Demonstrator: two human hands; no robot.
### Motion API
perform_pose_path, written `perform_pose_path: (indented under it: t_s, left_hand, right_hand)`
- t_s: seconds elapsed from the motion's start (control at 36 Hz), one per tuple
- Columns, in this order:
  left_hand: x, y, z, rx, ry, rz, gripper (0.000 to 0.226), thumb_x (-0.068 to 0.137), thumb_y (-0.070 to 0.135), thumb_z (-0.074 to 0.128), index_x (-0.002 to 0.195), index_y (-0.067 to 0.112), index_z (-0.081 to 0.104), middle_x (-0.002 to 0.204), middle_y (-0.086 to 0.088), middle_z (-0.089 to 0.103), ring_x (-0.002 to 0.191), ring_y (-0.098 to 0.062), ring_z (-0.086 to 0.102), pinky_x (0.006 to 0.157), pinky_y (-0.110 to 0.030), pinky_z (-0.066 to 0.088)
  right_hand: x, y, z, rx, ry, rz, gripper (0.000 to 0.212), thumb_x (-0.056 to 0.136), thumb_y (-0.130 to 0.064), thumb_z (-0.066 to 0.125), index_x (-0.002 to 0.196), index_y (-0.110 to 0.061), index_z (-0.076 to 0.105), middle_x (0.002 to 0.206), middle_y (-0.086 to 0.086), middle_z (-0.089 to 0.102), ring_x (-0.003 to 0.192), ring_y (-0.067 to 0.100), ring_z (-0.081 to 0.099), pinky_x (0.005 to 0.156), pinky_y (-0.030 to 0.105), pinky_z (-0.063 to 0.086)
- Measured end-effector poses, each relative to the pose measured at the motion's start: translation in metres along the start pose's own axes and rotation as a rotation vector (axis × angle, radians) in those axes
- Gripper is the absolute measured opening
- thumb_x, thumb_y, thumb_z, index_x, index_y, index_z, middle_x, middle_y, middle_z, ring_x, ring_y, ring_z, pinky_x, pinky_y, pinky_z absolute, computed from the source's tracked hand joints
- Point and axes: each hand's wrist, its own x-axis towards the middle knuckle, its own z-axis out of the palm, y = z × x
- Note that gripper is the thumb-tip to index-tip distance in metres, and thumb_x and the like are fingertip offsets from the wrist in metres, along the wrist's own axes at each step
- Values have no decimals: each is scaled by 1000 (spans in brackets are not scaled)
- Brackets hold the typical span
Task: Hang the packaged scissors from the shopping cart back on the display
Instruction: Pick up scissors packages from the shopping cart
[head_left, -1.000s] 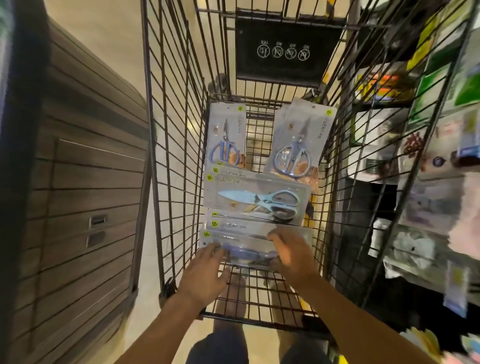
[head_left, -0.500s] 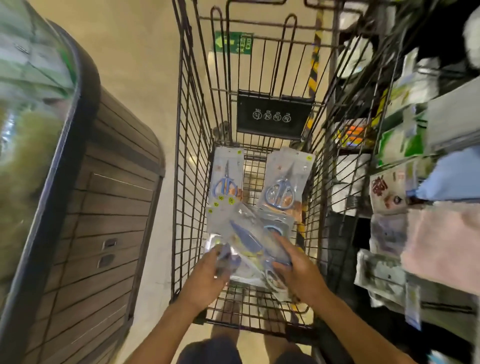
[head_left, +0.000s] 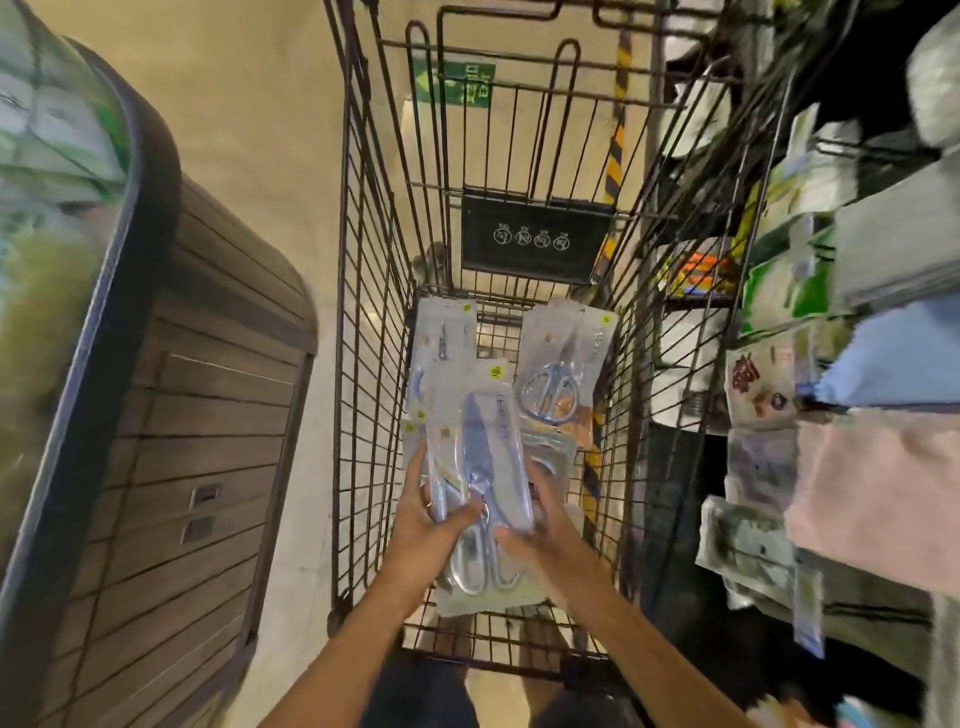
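Observation:
Inside the black wire shopping cart (head_left: 363, 312), both my hands hold a small stack of clear scissors packages (head_left: 480, 447), lifted lengthwise above the cart floor. My left hand (head_left: 431, 525) grips the stack's left lower edge, thumb across the front. My right hand (head_left: 545, 525) grips its right lower edge. A lower package with silver-handled scissors (head_left: 483, 571) shows under my hands. Two more scissors packages lean against the cart's far end, one on the left (head_left: 444, 338), one on the right (head_left: 563, 369).
A display rack (head_left: 769, 467) with hanging packets and folded cloths stands close on the right of the cart. A dark slatted freezer cabinet (head_left: 171, 467) stands on the left. Beige floor lies beyond the cart.
My hands gathered the packages lying crosswise on the cart floor, turned them lengthwise and raised them. The camera tilted up, so more of the cart's front shows.

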Motion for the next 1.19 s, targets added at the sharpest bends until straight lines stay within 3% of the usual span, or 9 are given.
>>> perform_pose_path:
  t_s: [0.06,0.14,0.33,0.42,0.61,0.75,0.94,1.11,1.19]
  left_hand:
    - [4,-3,-4,-2,15,-1,94,79,6,82,148,47,34,134,8,64,121,-15,64,101,-50,53]
    - [10,-7,-12,-17,71,21,91,83,-6,73,152,39,32,138,8,59,126,-18,60,96,-45,57]
    - [29,-20,-31,114,52,103,94,91,-8,64,154,46,21,139,35,49,130,5,51,100,-29,53]
    - [39,-28,-33,160,51,105,94,92,-5,63,154,48,16,131,51,42,121,25,44,95,-8,47]
    - [52,-41,-40,231,49,124,95,93,-3,64,159,39,11,138,52,34,130,23,37,99,-4,40]
    - [53,-40,-43,203,38,157,92,92,-9,63,160,30,15,149,39,34,139,15,32,104,-2,33]
    - [50,-27,-45,212,-4,191,90,91,-12,60,158,29,16,150,39,35,141,13,30,104,-3,33]
    - [44,2,-54,298,-48,179,97,91,-3,65,156,48,13,157,25,34,145,0,33,116,-36,38]
    - [34,28,-53,321,-62,228,97,91,-4,65,156,48,15,156,26,36,145,1,33,116,-28,36]
  right_hand:
    - [6,17,-5,-23,-8,83,71,94,9,60,142,-38,38,113,-7,72,107,12,69,85,25,57]
    - [17,32,-16,-254,-8,154,77,90,-12,71,140,-60,37,118,-15,59,111,13,60,98,42,55]
    - [73,49,-38,-823,93,-51,69,92,-19,67,152,-29,35,142,0,46,130,20,46,110,32,41]
    - [102,59,-32,-951,117,-139,75,84,-18,74,150,-25,39,140,1,48,127,21,46,106,39,46]
    - [140,70,-18,-1308,97,-86,77,88,-21,70,151,-35,28,140,-3,47,124,23,53,78,42,58]
    - [153,76,-25,-1287,-2,-68,76,92,-10,63,153,-35,26,141,3,51,127,27,52,93,46,55]
    - [147,70,-27,-1381,-93,-145,102,89,-7,70,154,-39,-3,134,6,49,115,28,59,84,49,58]
    - [120,43,-47,-1141,78,-240,96,74,-9,85,153,-31,36,133,-1,65,89,19,73,66,33,62]
    - [97,9,-58,-965,114,-170,83,91,-15,71,155,-44,26,145,-4,56,108,20,69,88,38,59]
